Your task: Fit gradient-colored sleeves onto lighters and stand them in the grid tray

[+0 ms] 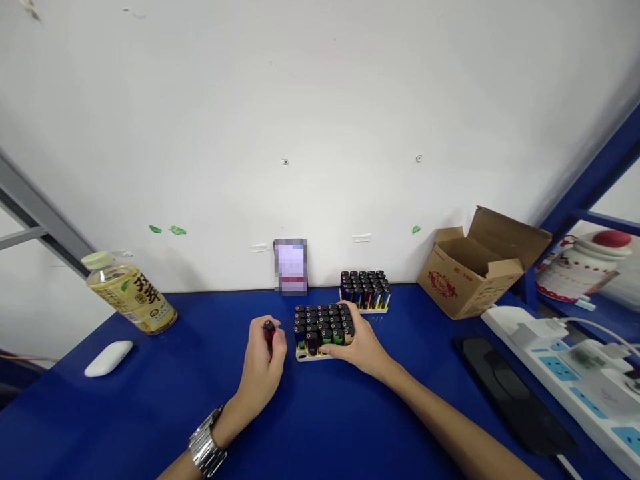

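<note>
My left hand (pixel 263 360) is closed round a single red lighter (pixel 269 331), held upright just left of a tray of lighters (pixel 320 327). A metal watch sits on that wrist. My right hand (pixel 363 343) grips the right side of this tray, fingers wrapped on its edge, thumb at the front. The tray is cream-coloured and packed with several upright lighters with black tops. A second full tray of lighters (pixel 365 290) stands behind it, near the wall.
The blue table (pixel 200 413) also carries a yellow tea bottle (pixel 131 292), a white oval case (pixel 109 358), an open cardboard box (pixel 475 267), a black flat object (pixel 505 393), a white power strip (pixel 575 373) and a blurred card (pixel 291 267) against the white wall.
</note>
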`<state>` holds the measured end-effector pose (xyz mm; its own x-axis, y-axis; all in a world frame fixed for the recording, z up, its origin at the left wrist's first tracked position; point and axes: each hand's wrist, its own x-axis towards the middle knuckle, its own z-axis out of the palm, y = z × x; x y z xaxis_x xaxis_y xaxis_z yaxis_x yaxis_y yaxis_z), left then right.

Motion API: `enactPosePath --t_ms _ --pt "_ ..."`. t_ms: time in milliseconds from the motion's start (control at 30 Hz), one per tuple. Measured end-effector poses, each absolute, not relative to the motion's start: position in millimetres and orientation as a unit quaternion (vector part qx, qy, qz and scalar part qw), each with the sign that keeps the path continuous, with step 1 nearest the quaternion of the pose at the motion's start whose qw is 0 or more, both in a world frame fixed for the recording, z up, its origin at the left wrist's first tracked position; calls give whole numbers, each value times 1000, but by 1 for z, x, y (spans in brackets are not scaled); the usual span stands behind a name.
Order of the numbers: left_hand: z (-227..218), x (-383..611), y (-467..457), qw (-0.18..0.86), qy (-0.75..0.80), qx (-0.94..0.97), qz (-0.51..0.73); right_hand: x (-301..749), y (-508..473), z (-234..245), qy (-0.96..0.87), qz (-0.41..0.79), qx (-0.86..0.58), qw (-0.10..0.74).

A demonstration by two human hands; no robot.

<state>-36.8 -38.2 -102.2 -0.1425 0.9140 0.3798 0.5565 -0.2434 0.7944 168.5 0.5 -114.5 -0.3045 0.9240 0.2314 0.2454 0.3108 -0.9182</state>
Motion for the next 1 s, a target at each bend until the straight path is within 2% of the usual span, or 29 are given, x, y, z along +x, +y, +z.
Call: enactPosePath --t_ms 100,200,300,500,733,1000 --pt "-101 -35 -37 182 626 643 402 168 1 -115 -693 418 -417 413" --pt "-100 -32 -35 187 579 707 360 168 0 -115 -689 427 -413 416" --pt "-98 -33 -33 181 563 711 380 168 -1 -113 -685 430 -413 418" --pt "-92 -47 -28 227 600 583 499 168 -1 -110 -687 428 -417 413" --pt "-93 -39 -22 264 617 644 368 168 0 -114 -682 435 -411 421" --pt "-75 -56 -16 256 621 597 438 170 -2 -114 -691 429 -420 403"
